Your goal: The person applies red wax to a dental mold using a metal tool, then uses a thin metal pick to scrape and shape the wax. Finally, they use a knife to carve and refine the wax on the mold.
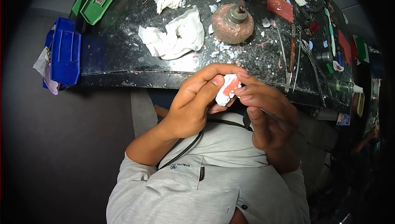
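In front of my chest, at the table's near edge, my left hand is closed around a small white plaster dental cast. Pink wax covers part of its upper face. My right hand pinches a thin, dark-handled tool, whose shaft slants back past the palm. The tool's working tip is hidden by the fingers, so its exact kind does not show. Fingertips of the right hand rest at the right side of the cast, beside the wax.
Beyond my hands, a round spirit lamp stands on the black table among scraps. Crumpled white tissue lies left of it. Blue and green bins are at the left. Metal instruments and pink wax sheets lie right.
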`<action>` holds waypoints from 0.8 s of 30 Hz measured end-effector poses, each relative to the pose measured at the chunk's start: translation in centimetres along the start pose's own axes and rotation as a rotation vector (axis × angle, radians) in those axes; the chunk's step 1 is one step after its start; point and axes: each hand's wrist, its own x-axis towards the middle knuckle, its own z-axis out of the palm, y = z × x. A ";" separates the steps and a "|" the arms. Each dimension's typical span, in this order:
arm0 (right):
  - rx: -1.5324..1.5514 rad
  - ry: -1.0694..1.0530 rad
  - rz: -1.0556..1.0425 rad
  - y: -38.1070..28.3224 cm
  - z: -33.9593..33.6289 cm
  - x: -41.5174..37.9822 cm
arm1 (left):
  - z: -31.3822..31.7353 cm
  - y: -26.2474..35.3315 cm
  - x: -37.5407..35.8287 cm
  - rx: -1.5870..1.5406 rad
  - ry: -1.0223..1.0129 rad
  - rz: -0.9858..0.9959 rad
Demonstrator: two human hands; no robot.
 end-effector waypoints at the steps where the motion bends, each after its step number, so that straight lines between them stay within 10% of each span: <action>1: -0.001 0.005 0.006 0.0 0.1 0.0 | 0.0 0.0 0.0 0.015 0.001 0.005; 24: 0.088 0.003 -0.040 0.2 0.0 0.2 | 1.2 0.6 -0.5 0.219 0.056 0.040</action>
